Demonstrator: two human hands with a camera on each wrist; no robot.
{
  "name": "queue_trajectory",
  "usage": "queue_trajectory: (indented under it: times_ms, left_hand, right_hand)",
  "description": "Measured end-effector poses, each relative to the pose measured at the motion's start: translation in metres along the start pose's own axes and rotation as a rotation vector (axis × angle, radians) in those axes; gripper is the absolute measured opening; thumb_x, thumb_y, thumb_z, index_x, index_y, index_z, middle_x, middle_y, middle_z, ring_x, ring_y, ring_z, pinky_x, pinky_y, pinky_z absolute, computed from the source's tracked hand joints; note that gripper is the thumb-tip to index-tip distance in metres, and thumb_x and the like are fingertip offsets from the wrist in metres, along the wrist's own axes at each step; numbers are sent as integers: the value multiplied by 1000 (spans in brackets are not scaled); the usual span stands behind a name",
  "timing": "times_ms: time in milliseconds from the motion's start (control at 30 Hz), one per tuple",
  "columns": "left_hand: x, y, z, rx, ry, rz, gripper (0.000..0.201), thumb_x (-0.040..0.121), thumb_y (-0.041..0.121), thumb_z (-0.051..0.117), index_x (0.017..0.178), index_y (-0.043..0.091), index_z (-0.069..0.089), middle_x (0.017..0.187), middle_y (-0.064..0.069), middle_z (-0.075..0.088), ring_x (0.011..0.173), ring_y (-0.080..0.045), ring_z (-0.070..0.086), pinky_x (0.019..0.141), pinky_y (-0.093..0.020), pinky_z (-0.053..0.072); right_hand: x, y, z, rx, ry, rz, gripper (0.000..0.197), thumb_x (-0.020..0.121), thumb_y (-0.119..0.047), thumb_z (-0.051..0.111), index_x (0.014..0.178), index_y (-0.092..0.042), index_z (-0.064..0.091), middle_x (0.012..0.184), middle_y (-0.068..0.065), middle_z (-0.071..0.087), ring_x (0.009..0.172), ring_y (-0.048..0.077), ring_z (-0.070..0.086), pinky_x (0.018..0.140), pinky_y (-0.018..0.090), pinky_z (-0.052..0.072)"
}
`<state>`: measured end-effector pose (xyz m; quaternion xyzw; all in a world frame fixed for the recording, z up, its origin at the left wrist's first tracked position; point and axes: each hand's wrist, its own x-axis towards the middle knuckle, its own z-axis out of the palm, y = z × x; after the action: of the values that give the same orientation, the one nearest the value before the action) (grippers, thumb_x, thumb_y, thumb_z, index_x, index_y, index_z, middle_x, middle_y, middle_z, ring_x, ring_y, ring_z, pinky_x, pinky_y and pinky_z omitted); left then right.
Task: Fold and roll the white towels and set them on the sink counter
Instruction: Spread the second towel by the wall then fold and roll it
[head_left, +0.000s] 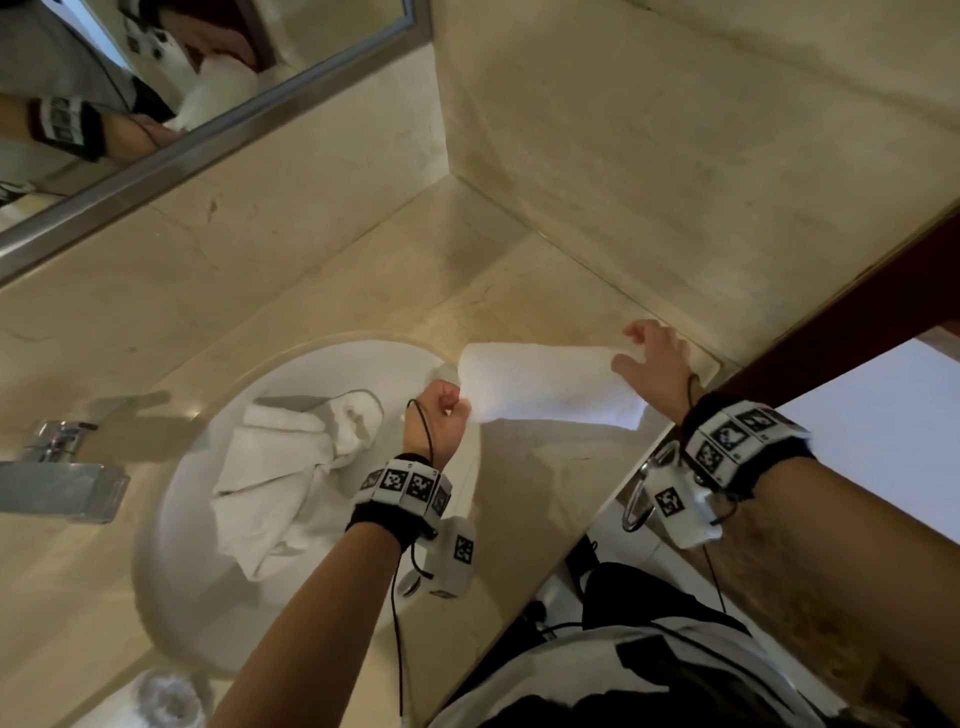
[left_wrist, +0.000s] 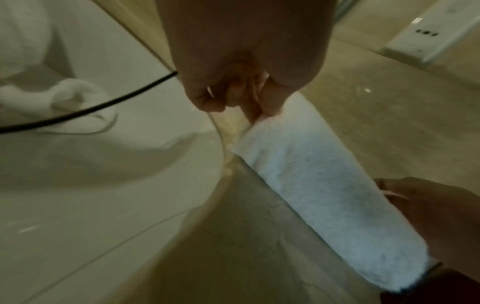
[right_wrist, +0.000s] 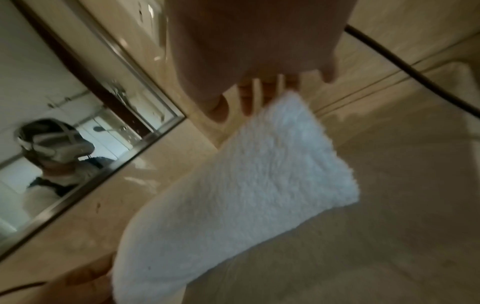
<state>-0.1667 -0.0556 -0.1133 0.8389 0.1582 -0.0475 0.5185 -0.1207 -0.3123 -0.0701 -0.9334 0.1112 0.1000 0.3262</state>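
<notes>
The folded white towel (head_left: 550, 384) lies near the counter's (head_left: 545, 467) back right corner, long axis running from the sink rim to the side wall, the left hand (head_left: 444, 410) pinching its sink end, the right hand (head_left: 657, 364) spread, apparently resting on the other.

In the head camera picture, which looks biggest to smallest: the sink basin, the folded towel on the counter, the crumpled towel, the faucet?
1. Sink basin
2. Crumpled towel
3. Folded towel, looks close to the crumpled one, unsure
4. Faucet, cut off by the frame

A white folded towel (head_left: 545, 384) is lying on a beige, faintly veined marble surface (head_left: 519, 467) — more white towels (head_left: 280, 467) are filling the white basin (head_left: 171, 519), and black-and-white checked marker bands (head_left: 410, 486) are circling both wrists.
</notes>
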Motion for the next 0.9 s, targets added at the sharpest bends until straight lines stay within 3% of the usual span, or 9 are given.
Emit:
queue_trajectory:
  times_ms: [67, 134, 200, 334, 401, 567, 701, 801, 901]
  left_hand:
    - [0, 2, 4, 57, 41, 24, 12, 81, 6, 58, 75, 12, 49, 71, -4, 52, 67, -21, 46, 69, -27, 40]
    - [-2, 5, 5, 107, 35, 58, 12, 79, 6, 60, 76, 12, 50, 70, -4, 54, 65, -22, 48, 69, -28, 42]
    - [-5, 7, 5, 108, -2, 60, 11, 77, 8, 65, 78, 9, 54, 72, -6, 57, 69, -24, 53, 69, -31, 45]
    - [1, -3, 4, 92, -39, 16, 16, 75, 4, 70, 74, 7, 54, 70, -5, 54, 69, -21, 49, 67, -27, 40]
    - [5, -7, 5, 79, -43, -40, 14, 75, 5, 70, 79, 7, 56, 77, -9, 59, 73, -21, 53, 74, -31, 48]
    - [8, 3, 16, -139, 31, -406, 21, 83, 12, 63, 91, 5, 45, 71, -14, 56, 53, -20, 54, 74, -43, 55]
    - [13, 28, 23, -424, -59, -543, 11, 90, 0, 45, 79, 0, 49, 73, -14, 52, 62, -21, 53, 66, -33, 50]
    - [10, 44, 35, -481, -42, -526, 33, 92, 11, 49, 122, -2, 44, 101, -15, 53, 80, -26, 57, 65, -33, 53]
    - [15, 58, 47, -559, -114, -560, 57, 88, 13, 59, 137, 10, 29, 114, -14, 51, 91, -32, 60, 71, -42, 57]
  right_hand:
    - [-9, 12, -7, 141, -71, 141, 73, 60, -35, 59, 125, -10, 39, 122, 16, 45, 104, 29, 48, 87, 31, 44]
    - [-16, 19, -9, 224, -204, 206, 63, 73, -15, 66, 124, -9, 31, 106, 16, 45, 76, 19, 49, 59, 22, 47]
    - [-19, 23, -7, 210, -219, 193, 53, 79, 0, 63, 117, -13, 30, 100, 15, 45, 68, 17, 49, 49, 20, 43]
    - [-25, 21, 0, -65, -143, -13, 67, 71, -6, 70, 129, -13, 37, 131, 14, 33, 116, 33, 41, 88, 29, 41]
    - [-27, 20, 5, -203, -189, -145, 70, 68, -11, 72, 129, -10, 38, 135, 12, 32, 122, 31, 36, 97, 30, 35]
    - [-35, 13, 3, -383, -243, -188, 72, 63, -27, 77, 121, -12, 37, 118, 8, 48, 103, 26, 49, 89, 32, 39]
    - [-40, 5, 5, -423, -298, -210, 75, 61, -34, 76, 118, -14, 33, 117, 7, 39, 95, 21, 46, 80, 32, 45]
    - [-40, 2, 6, -490, -347, -202, 79, 61, -40, 74, 121, -16, 29, 118, 8, 37, 103, 25, 46, 86, 39, 48]
    - [-38, -2, 5, -521, -354, -189, 79, 63, -43, 72, 122, -16, 28, 118, 8, 36, 106, 27, 44, 88, 40, 47]
